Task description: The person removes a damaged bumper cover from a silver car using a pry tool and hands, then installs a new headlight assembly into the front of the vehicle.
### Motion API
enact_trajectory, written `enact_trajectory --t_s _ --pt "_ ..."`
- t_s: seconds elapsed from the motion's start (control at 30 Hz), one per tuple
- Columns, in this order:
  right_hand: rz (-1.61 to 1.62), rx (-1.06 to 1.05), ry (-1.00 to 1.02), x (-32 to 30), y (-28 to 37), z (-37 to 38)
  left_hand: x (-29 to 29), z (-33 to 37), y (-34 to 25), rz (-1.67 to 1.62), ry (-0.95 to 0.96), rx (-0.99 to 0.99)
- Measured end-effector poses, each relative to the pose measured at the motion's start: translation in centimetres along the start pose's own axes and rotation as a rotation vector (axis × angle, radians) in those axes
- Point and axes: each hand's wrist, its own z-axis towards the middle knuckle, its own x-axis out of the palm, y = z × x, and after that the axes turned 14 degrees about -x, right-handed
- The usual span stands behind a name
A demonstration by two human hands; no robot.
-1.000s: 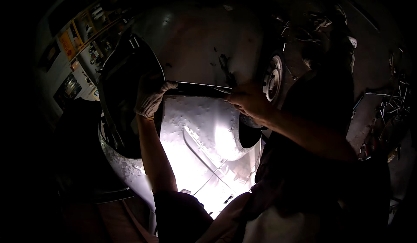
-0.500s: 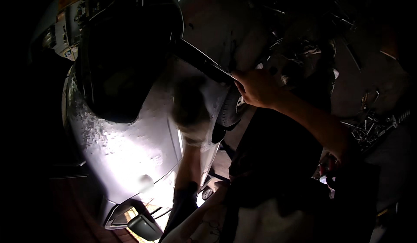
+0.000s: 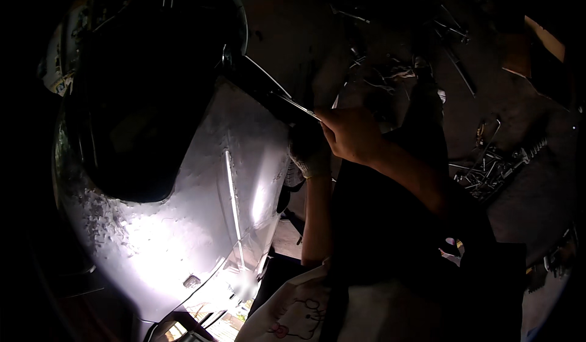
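My bare right hand (image 3: 351,133) is closed around the near end of a long, thin metal bar (image 3: 289,99). The bar slants up and left toward the edge of a dark opening (image 3: 146,98) in a vehicle body. My left hand (image 3: 309,152) wears a pale knitted glove with a dark palm. It is beside the right edge of the pale, dented body panel (image 3: 207,177), just below the bar; its fingers are lost in shadow, so their grip does not show. A strong light falls on the panel's lower part, where the paint looks rough.
Part of a tyre (image 3: 292,174) shows beside my left hand. Right of me, a heap of metal tools or rods (image 3: 488,170) lies on the dark floor. Farther off are a long dark rod (image 3: 459,72) and an open cardboard box (image 3: 544,40).
My gloved left hand has moved right, off the panel's face to its edge near the bar. My right hand keeps its hold on the bar. The view has shifted.
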Motion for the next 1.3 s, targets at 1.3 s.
enact_trajectory --t_s 1.3 --pt "-0.206 -0.113 -0.078 -0.4 0.5 0.6 2.9 4.1 6.3 -1.822 0.45 -0.631"
